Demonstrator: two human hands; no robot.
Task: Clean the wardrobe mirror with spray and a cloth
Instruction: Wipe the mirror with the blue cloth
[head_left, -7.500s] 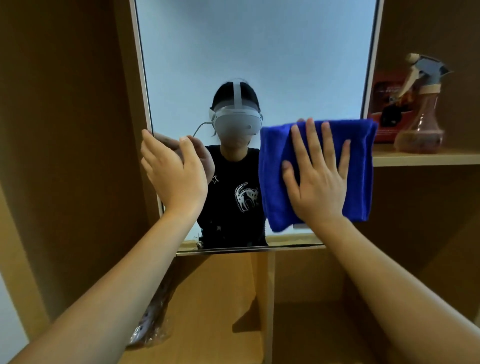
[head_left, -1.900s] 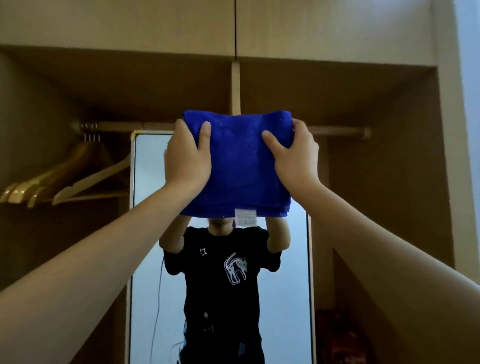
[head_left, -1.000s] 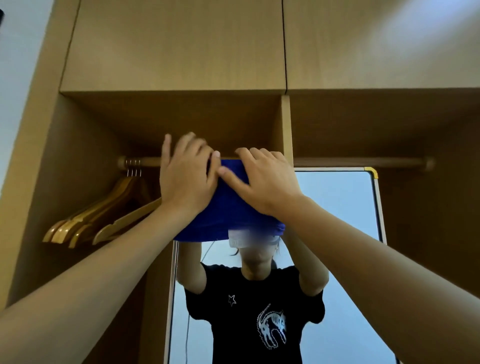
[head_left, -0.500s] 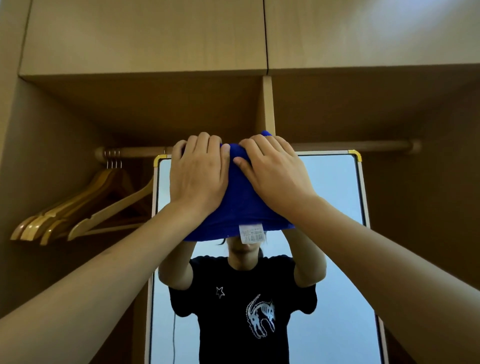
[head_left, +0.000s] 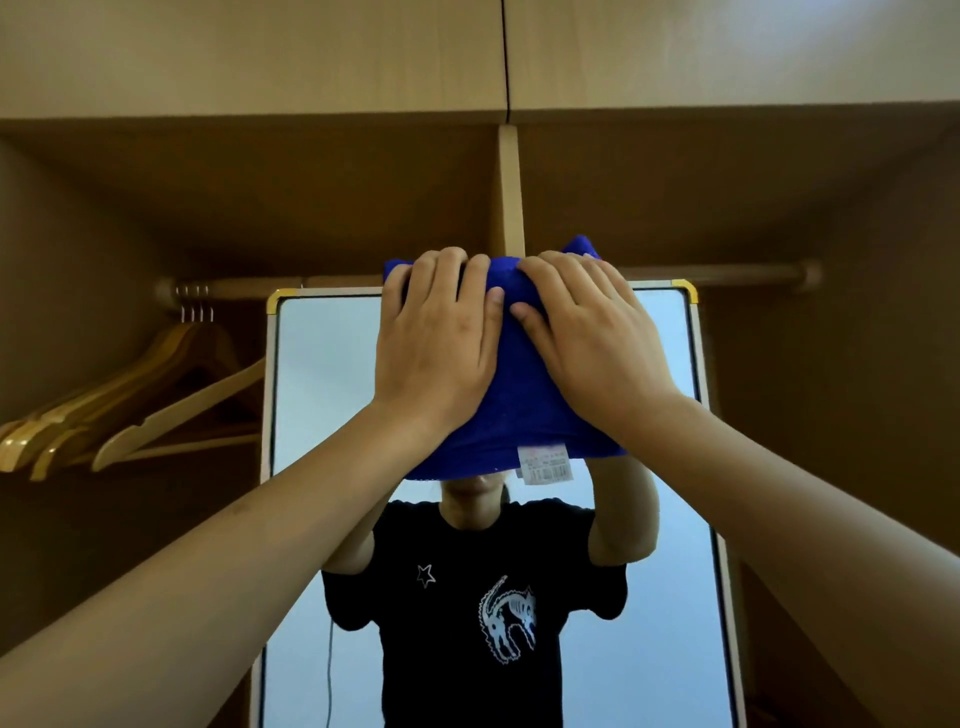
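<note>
A tall framed mirror (head_left: 322, 374) with yellow top corners stands inside the wooden wardrobe. A folded blue cloth (head_left: 514, 410) with a white label at its lower edge lies flat against the top middle of the mirror, its upper edge reaching over the frame. My left hand (head_left: 434, 353) and my right hand (head_left: 592, 348) press side by side on the cloth, fingers pointing up. The spray bottle is out of view. The glass reflects a person in a black T-shirt with raised arms.
A wooden rail (head_left: 727, 273) runs behind the mirror's top. Several wooden hangers (head_left: 130, 410) hang from it on the left. A vertical divider (head_left: 511, 192) rises above the cloth, and closed upper cabinet doors (head_left: 311, 57) sit above the opening.
Both hands hold their place on the cloth at the mirror's top edge. The view has shifted slightly, and the cloth's top right corner now pokes up above my right hand.
</note>
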